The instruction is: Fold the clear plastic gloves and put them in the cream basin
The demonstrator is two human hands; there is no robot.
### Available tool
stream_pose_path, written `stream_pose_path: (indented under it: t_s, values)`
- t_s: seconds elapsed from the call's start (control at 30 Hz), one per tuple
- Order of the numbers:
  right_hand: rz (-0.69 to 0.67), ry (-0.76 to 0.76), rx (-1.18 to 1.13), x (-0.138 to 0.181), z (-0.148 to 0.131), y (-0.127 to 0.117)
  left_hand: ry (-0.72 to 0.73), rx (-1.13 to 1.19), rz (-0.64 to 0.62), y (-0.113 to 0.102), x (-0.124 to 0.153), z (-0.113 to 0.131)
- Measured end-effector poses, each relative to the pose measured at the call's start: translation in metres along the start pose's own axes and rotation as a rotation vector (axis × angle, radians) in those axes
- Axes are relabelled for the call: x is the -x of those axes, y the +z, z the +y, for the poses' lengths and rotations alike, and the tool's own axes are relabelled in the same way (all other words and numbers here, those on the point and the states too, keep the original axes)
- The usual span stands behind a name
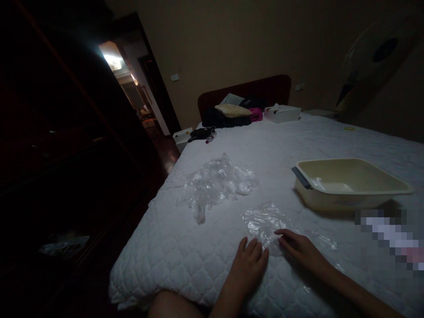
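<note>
Thin, clear, crinkled plastic film [265,218] lies loosely on the white quilted bedspread [172,247], near the bed's close edge, directly ahead of the person. Left hand [250,263] palm down at the film's near side, fingers slightly spread and lightly bent, no grip on anything visible. Right hand [303,251] over the film's right part, thumb and forefinger partly apart near its surface; cannot tell whether a fold is caught between them. Step in hand, as judged: handling this piece flat on the bed, perhaps feeling for an edge. Next move seems to call for a light fingertip pinch on one layer, the other hand steadying, since such film likely slips and clings. Beyond, to the left: a larger crumpled heap of clear plastic [218,181], apart from both hands. To the right, a cream rectangular plastic basin [347,201] with a grey handle. Farther off, a white box [285,114] near the dark reddish-brown headboard [281,86].
</note>
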State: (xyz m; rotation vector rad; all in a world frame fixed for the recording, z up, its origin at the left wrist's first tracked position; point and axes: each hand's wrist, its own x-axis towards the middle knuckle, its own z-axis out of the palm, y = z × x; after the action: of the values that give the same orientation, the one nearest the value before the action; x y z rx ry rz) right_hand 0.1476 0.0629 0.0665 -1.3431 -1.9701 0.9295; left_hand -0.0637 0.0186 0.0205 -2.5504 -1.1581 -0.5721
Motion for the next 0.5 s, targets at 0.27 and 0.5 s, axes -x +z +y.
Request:
stream_pose_path:
  t_s: [0.27,0.5]
  values:
    - [-0.081,0.015,-0.048,-0.0027,0.0071,-0.0057,0.016,0.005,-0.01,-0.0036,-0.0017,-0.0012]
    - [-0.023,0.003,0.105,-0.0007,0.0074,-0.0027,0.031,-0.006,-0.005,-0.0023,-0.002,0.0001]
